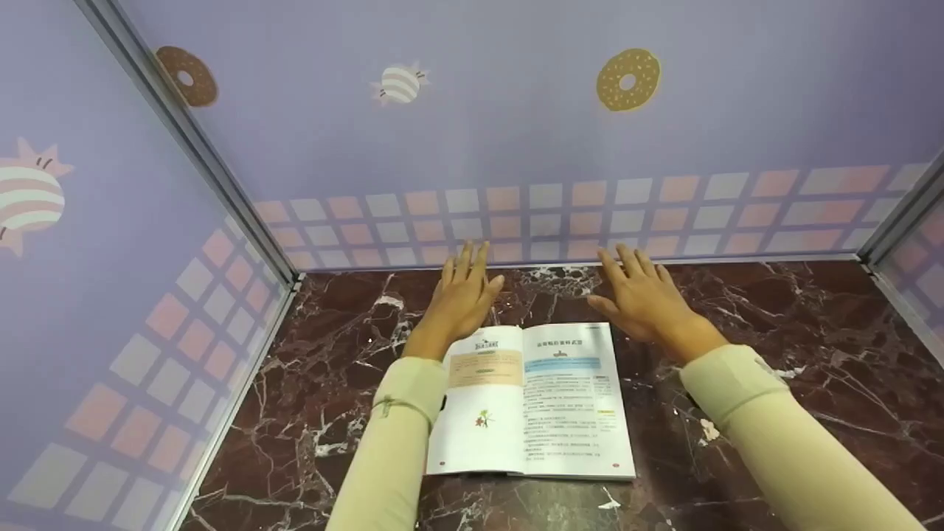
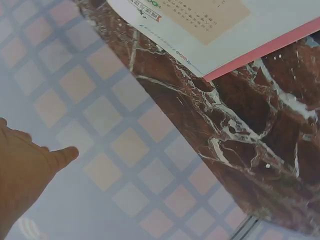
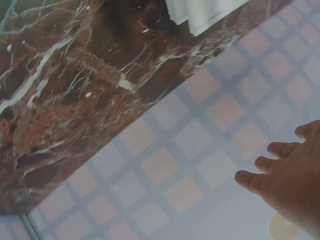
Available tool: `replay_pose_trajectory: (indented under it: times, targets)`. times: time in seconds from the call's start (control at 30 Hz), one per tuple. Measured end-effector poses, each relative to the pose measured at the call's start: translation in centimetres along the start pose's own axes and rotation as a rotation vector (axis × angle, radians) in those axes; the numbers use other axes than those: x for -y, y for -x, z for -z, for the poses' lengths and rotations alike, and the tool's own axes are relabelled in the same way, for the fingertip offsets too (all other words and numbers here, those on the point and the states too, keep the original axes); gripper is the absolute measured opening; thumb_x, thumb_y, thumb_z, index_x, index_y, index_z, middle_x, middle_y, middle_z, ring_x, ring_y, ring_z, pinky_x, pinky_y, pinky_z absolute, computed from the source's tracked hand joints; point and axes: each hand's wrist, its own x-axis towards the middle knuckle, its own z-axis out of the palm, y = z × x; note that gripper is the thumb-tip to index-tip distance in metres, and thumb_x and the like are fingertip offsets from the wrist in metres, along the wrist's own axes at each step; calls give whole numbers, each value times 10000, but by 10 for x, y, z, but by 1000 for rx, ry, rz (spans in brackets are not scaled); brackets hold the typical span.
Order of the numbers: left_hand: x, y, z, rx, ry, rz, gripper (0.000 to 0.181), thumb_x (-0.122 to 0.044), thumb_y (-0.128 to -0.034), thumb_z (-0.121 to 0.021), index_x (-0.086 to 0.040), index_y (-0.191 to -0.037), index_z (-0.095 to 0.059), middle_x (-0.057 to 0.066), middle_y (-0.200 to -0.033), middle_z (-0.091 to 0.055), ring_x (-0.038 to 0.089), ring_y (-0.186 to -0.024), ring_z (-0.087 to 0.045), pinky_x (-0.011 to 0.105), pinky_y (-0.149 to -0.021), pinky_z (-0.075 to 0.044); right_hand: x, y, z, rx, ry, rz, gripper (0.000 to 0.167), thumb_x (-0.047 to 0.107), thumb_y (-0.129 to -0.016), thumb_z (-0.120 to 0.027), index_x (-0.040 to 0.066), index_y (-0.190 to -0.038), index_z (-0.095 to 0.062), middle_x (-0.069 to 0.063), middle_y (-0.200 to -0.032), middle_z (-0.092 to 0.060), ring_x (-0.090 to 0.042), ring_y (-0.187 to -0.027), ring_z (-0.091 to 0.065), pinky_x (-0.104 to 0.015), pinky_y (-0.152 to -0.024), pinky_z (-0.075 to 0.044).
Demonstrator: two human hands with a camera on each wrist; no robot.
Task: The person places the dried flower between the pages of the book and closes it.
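An open book (image 1: pixel 564 435) lies on the dark red marble table, its printed pages facing up. Beyond the book's upper left part, my left hand (image 1: pixel 462 299) is held with straight fingers and grips nothing. My right hand (image 1: pixel 645 299) is past the upper right corner, fingers spread, also holding nothing. The left wrist view shows the left hand (image 2: pixel 25 170) at the left edge and a corner of the book (image 2: pixel 220 45) at the top. In the right wrist view the right hand (image 3: pixel 285 175) appears at the right, with page edges of the book (image 3: pixel 200 15) above.
A purple back wall (image 1: pixel 509 133) with pink and white squares rises behind the table (image 1: pixel 354 332). Side panels stand at left (image 1: pixel 96 295) and right (image 1: pixel 918 251), joined by metal corner strips (image 1: pixel 199 140).
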Motion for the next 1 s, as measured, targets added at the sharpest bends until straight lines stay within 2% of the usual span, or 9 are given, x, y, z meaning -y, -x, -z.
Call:
replay_pose_trajectory:
  times: [0.13, 0.2, 0.27, 0.4, 0.57, 0.77, 1.0]
  targets:
    - [18, 16, 6, -61, 212, -5, 660, -464, -1075, -277, -146, -1622, -88, 150, -1670, -120, 411, -1519, -96, 577, -1204, -122, -7, 14, 0, -77, -31, 40, 788, 464, -1021, -489, 99, -1613, -119, -273, -1635, -108, -552, -1461, -122, -680, -1152, -139]
    - [29, 27, 8, -84, 336, 24, 639, -444, -1081, -282, -141, -1619, -118, 184, -1648, -190, 419, -1504, -168, 587, -1199, -135, -10, 23, -3, -118, -40, 58, 775, 433, -1016, -522, 88, -1606, -157, -273, -1627, -144, -547, -1455, -154, -685, -1140, -176]
    - [41, 39, 8, -89, 445, 70, 625, -434, -1087, -272, -137, -1618, -124, 201, -1643, -192, 422, -1500, -185, 594, -1197, -129, -14, 31, -7, -152, -58, 71, 765, 393, -1011, -552, 75, -1600, -182, -275, -1618, -173, -539, -1452, -177, -684, -1135, -195]
    - [62, 62, 5, -63, 566, 155, 618, -435, -1093, -231, -120, -1613, -122, 209, -1648, -162, 428, -1494, -197, 595, -1197, -120, -23, 48, -17, -203, -107, 73, 768, 369, -1000, -589, 82, -1598, -201, -277, -1604, -214, -529, -1441, -214, -687, -1121, -223]
    - [80, 78, -7, -37, 612, 177, 614, -396, -1102, -208, -27, -1590, -153, 276, -1618, -190, 444, -1487, -204, 582, -1203, -106, -31, 62, -29, -261, -157, 59, 766, 391, -991, -604, 118, -1598, -225, -266, -1593, -251, -508, -1437, -240, -698, -1099, -251]
    - [89, 94, -22, -18, 632, 203, 600, -369, -1107, -221, -6, -1583, -167, 307, -1587, -251, 433, -1488, -214, 594, -1199, -105, -35, 71, -44, -279, -193, 57, 756, 396, -988, -605, 95, -1586, -252, -264, -1588, -260, -495, -1439, -248, -690, -1097, -262]
    - [90, 94, -29, -25, 635, 190, 589, -334, -1110, -208, 29, -1570, -157, 352, -1548, -288, 456, -1469, -249, 605, -1192, -123, -37, 75, -51, -273, -210, 36, 762, 399, -986, -608, 105, -1590, -247, -275, -1581, -265, -504, -1431, -255, -695, -1093, -261]
